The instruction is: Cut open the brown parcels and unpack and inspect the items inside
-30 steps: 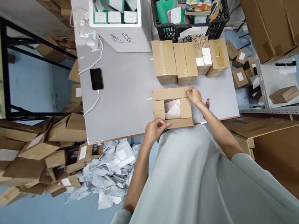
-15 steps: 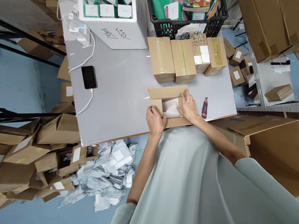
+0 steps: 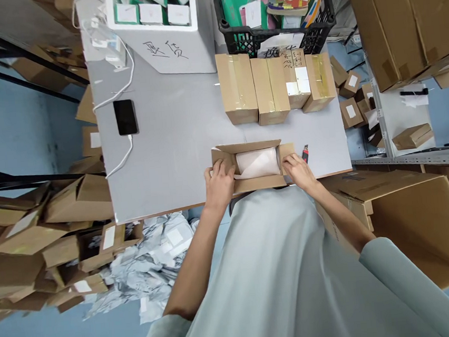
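Note:
An open cardboard box [image 3: 261, 184] lies at the table's front edge, right against my clothing. Inside it shows a white paper-like wrapping [image 3: 258, 163]; what it covers is hidden. My left hand [image 3: 218, 184] has its fingers bent over the left end flap. At the opposite end, my right hand [image 3: 298, 171] grips the right flap between thumb and fingers. Just beyond the right hand lies a red and black utility knife [image 3: 305, 154], partly covered by that hand.
Several taped cartons [image 3: 271, 91] stand in a row behind the box. Farther back are a white foam bin [image 3: 173, 49] and a black crate [image 3: 236, 40]. A phone [image 3: 125, 117] charges at left. Crumpled grey packaging [image 3: 146, 266] and cartons lie on the floor.
The end flaps have been spread outward, exposing more of the white wrapping. My hands have moved apart, the right one now partly over the utility knife. The view has shifted slightly.

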Demonstrator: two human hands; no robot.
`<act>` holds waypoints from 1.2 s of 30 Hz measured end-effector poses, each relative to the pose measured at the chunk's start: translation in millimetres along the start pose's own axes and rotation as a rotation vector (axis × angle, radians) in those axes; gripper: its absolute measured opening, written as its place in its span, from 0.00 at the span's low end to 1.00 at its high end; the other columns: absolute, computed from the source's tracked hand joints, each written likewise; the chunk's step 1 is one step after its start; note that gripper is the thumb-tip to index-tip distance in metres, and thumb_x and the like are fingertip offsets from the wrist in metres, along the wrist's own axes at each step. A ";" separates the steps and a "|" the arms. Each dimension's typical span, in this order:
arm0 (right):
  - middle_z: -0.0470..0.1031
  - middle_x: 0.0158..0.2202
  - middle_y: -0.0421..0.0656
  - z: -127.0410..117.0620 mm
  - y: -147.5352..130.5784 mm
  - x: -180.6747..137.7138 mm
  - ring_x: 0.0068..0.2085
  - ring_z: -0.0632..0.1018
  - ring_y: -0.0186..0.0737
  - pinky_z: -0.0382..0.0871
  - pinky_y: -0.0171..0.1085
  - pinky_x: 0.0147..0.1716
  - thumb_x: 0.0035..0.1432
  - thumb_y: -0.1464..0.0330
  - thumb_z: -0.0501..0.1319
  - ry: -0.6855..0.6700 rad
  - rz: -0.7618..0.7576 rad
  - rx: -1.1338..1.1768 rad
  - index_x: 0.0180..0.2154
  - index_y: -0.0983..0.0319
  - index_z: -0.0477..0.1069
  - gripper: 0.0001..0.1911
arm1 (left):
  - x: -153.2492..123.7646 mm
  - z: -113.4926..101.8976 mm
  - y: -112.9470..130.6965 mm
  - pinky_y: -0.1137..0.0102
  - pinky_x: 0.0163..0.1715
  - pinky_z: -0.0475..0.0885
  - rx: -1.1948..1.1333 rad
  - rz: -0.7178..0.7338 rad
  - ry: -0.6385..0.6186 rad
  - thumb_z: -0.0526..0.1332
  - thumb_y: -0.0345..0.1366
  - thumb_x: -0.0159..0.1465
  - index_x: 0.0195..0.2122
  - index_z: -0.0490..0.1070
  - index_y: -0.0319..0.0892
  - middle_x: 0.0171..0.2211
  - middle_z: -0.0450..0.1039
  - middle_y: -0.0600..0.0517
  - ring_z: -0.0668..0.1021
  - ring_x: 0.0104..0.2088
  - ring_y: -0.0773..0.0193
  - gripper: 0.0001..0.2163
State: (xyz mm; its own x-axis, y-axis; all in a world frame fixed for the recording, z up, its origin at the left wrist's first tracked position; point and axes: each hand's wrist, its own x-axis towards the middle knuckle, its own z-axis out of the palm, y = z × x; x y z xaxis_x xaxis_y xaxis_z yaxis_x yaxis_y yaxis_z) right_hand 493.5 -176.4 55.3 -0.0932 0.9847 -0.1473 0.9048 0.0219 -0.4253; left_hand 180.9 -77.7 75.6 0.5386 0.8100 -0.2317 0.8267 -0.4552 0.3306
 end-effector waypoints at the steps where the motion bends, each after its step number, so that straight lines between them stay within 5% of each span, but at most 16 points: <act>1: 0.81 0.55 0.54 3.0 -0.8 1.0 0.58 0.76 0.56 0.77 0.53 0.62 0.80 0.71 0.52 -0.017 -0.020 0.000 0.51 0.61 0.84 0.19 | -2.0 1.9 1.5 0.32 0.75 0.55 0.026 -0.015 -0.001 0.56 0.28 0.73 0.68 0.77 0.41 0.75 0.67 0.32 0.64 0.78 0.34 0.24; 3: 0.81 0.54 0.55 6.3 -2.4 3.1 0.58 0.76 0.56 0.77 0.52 0.62 0.80 0.68 0.55 -0.014 -0.024 0.005 0.50 0.62 0.84 0.17 | -3.8 5.4 3.7 0.30 0.77 0.50 0.054 -0.046 -0.006 0.59 0.32 0.73 0.72 0.72 0.37 0.77 0.63 0.30 0.60 0.80 0.30 0.26; 6: 0.80 0.56 0.56 5.0 -3.8 5.8 0.59 0.76 0.58 0.77 0.53 0.64 0.80 0.64 0.59 -0.007 -0.002 0.032 0.53 0.63 0.84 0.16 | 5.4 6.1 10.7 0.36 0.77 0.56 0.049 -0.045 -0.048 0.65 0.37 0.72 0.79 0.60 0.32 0.80 0.54 0.25 0.59 0.80 0.29 0.36; 9: 0.79 0.59 0.56 -0.1 -4.3 9.2 0.62 0.76 0.58 0.76 0.54 0.66 0.77 0.63 0.63 -0.023 0.016 0.078 0.59 0.63 0.82 0.16 | 27.4 1.5 23.3 0.35 0.77 0.57 0.053 0.017 -0.066 0.75 0.42 0.66 0.84 0.47 0.38 0.84 0.38 0.29 0.51 0.83 0.28 0.52; 13: 0.78 0.61 0.57 -8.0 -8.6 15.3 0.64 0.75 0.59 0.74 0.54 0.67 0.75 0.64 0.67 -0.066 0.035 0.117 0.61 0.65 0.80 0.18 | 54.5 -1.0 32.4 0.23 0.75 0.45 0.072 0.047 -0.111 0.82 0.48 0.57 0.85 0.44 0.47 0.85 0.25 0.36 0.36 0.83 0.24 0.63; 21: 0.79 0.62 0.65 -17.8 -51.1 48.0 0.65 0.80 0.61 0.73 0.52 0.66 0.74 0.64 0.68 -0.189 0.286 0.106 0.64 0.72 0.73 0.25 | 66.4 16.7 18.8 0.24 0.76 0.34 0.032 0.049 -0.204 0.80 0.58 0.57 0.85 0.42 0.46 0.85 0.28 0.35 0.37 0.83 0.23 0.65; 28: 0.72 0.67 0.79 -1.3 -74.3 86.5 0.65 0.82 0.67 0.76 0.51 0.62 0.68 0.66 0.73 -0.345 0.542 0.106 0.76 0.81 0.51 0.49 | 56.4 8.8 4.4 0.34 0.80 0.38 -0.015 0.098 -0.168 0.77 0.58 0.61 0.85 0.43 0.45 0.85 0.34 0.37 0.43 0.84 0.29 0.61; 36: 0.73 0.69 0.71 3.0 -84.2 100.4 0.65 0.82 0.61 0.76 0.45 0.61 0.71 0.70 0.71 -0.373 0.717 0.121 0.70 0.75 0.61 0.34 | 47.8 8.5 -17.5 0.29 0.78 0.33 -0.011 0.157 -0.166 0.72 0.58 0.67 0.85 0.47 0.44 0.85 0.40 0.38 0.45 0.84 0.31 0.53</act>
State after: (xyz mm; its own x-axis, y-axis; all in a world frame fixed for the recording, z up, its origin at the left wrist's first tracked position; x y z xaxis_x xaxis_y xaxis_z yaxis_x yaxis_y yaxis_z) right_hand 406.8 -79.9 73.6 0.3399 0.6296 -0.6986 0.7477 -0.6315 -0.2053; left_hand 193.6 -34.2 51.0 0.6806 0.6573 -0.3237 0.7294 -0.5661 0.3841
